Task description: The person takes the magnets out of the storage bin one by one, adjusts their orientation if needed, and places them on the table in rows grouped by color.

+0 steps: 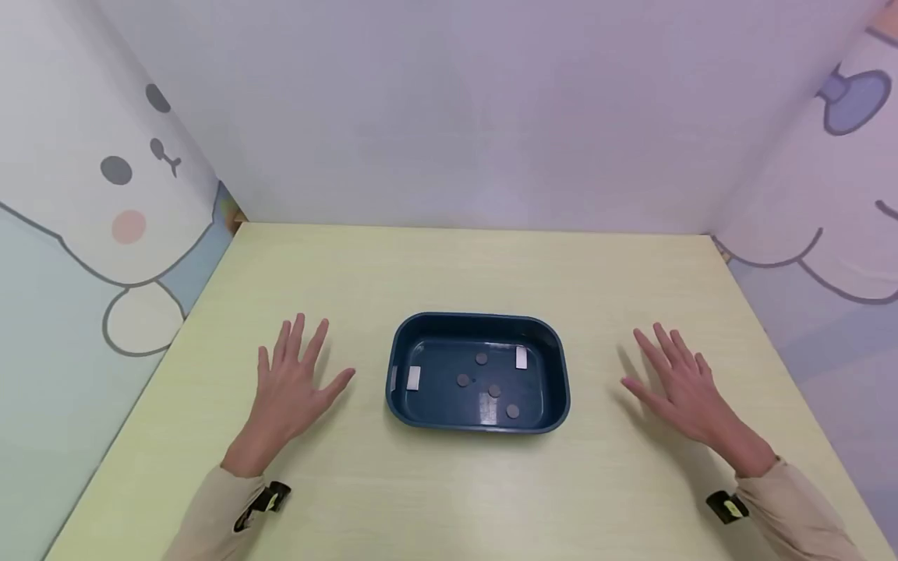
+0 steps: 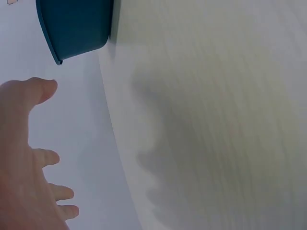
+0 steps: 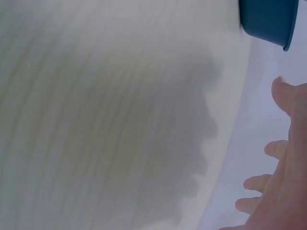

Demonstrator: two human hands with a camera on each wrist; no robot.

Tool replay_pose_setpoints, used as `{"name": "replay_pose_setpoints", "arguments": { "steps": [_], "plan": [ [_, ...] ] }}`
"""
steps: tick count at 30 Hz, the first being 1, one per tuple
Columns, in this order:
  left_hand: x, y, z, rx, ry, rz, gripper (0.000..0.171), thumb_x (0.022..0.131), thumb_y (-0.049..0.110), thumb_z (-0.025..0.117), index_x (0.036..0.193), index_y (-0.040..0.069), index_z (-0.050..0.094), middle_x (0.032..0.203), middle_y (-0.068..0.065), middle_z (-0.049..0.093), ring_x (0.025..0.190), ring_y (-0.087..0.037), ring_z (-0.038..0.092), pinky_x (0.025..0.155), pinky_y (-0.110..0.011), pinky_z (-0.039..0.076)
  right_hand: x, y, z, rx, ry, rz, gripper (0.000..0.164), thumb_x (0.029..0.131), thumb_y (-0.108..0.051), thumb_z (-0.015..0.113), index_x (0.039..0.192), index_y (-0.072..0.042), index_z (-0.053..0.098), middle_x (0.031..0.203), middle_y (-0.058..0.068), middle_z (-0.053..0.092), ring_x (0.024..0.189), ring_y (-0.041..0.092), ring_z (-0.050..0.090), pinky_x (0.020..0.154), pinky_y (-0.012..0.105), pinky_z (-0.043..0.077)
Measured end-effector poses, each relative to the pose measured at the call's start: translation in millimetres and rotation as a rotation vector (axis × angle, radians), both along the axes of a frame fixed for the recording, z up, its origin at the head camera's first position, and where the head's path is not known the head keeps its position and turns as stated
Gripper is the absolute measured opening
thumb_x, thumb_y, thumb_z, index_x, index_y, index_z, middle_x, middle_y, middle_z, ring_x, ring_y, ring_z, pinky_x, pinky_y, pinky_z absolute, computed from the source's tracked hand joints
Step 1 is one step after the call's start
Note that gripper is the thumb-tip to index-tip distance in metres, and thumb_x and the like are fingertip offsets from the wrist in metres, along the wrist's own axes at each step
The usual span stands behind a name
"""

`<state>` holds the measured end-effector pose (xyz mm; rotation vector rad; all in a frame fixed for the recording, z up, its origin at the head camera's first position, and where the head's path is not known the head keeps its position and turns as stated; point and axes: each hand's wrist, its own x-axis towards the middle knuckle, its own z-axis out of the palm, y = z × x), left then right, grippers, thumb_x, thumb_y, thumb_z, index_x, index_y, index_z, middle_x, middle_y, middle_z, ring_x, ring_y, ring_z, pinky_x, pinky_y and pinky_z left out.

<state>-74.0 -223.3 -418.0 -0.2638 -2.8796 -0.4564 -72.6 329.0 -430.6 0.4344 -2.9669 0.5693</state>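
A dark blue rectangular plastic tub [image 1: 442, 421] with rounded corners sits in the middle of the table. Inside it lie several small grey discs [image 1: 494, 391], a white rectangular piece [image 1: 414, 379] on the left and another white piece [image 1: 521, 358] on the right. To the tub's left my left hand [image 1: 288, 393] hovers above the table, fingers spread, holding nothing. On the other side my right hand [image 1: 684, 393] is also raised with fingers extended and nothing in it. Both wrist views show the tub's outer wall [image 2: 76, 28] beyond the thumb, apart from the hand.
The pale wood-grain table [image 1: 477, 499] meets a plain whitish wall [image 1: 463, 117] at the back. Side panels with cartoon drawings stand left [image 1: 84, 234] and right [image 1: 828, 234]. A small black device [image 1: 727, 506] is at the right wrist, another [image 1: 270, 496] at the left.
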Motion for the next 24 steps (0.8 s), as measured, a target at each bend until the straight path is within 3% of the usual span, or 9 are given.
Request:
{"name": "replay_pose_setpoints", "arguments": {
  "steps": [4,9,12,16,22,24],
  "plan": [
    [1.9,-1,-3.3,0.059,0.024,-0.02,0.082,0.082,0.047,0.065,0.147,0.012,0.03,0.152,-0.022,0.019,0.14,-0.041,0.013,0.098,-0.072,0.015,0.0,0,1.9,-0.056,0.023,0.026,0.078,0.087,-0.032,0.066,0.15,-0.016,0.024,0.151,0.024,0.021,0.139,0.044,0.013,0.093,0.075,0.015],
    [4.3,1,-3.6,0.206,0.012,-0.049,0.077,0.084,0.036,0.069,0.147,0.012,0.032,0.152,-0.018,0.022,0.138,-0.038,0.019,0.097,-0.068,0.023,3.5,-3,8.0,-0.188,0.073,0.055,0.075,0.082,-0.017,0.073,0.146,-0.011,0.033,0.144,0.026,0.032,0.13,0.047,0.03,0.09,0.069,0.027],
    [6.5,2,-2.0,0.292,-0.012,-0.048,0.073,0.085,0.033,0.069,0.146,0.013,0.034,0.153,-0.012,0.023,0.137,-0.036,0.023,0.096,-0.065,0.029,7.1,-7,11.9,-0.246,0.105,0.046,0.07,0.08,-0.01,0.075,0.141,-0.009,0.042,0.137,0.02,0.043,0.126,0.027,0.04,0.096,0.041,0.039],
    [6.7,4,-1.1,0.38,0.022,-0.068,0.064,0.085,0.026,0.071,0.14,0.013,0.043,0.15,-0.006,0.032,0.135,-0.03,0.03,0.099,-0.058,0.033,9.2,-11,18.3,-0.329,0.116,0.022,0.057,0.077,-0.002,0.075,0.129,-0.004,0.053,0.125,0.01,0.055,0.111,0.0,0.047,0.081,0.006,0.039],
    [6.4,9,-0.9,0.452,0.135,-0.198,0.053,0.077,0.013,0.077,0.126,0.01,0.058,0.136,-0.003,0.051,0.127,-0.021,0.045,0.104,-0.023,0.032,11.2,-19,28.8,-0.405,0.055,-0.02,0.045,0.078,-0.001,0.075,0.12,-0.006,0.059,0.115,0.006,0.059,0.101,-0.001,0.054,0.076,0.008,0.044],
    [7.3,10,-0.3,0.477,0.155,-0.254,0.051,0.075,0.011,0.078,0.122,0.009,0.06,0.133,-0.003,0.054,0.124,-0.019,0.048,0.102,-0.017,0.031,11.4,-22,31.0,-0.413,0.044,-0.028,0.044,0.078,-0.001,0.075,0.119,-0.007,0.06,0.113,0.003,0.06,0.099,0.0,0.055,0.075,0.008,0.044]
  ]
}}
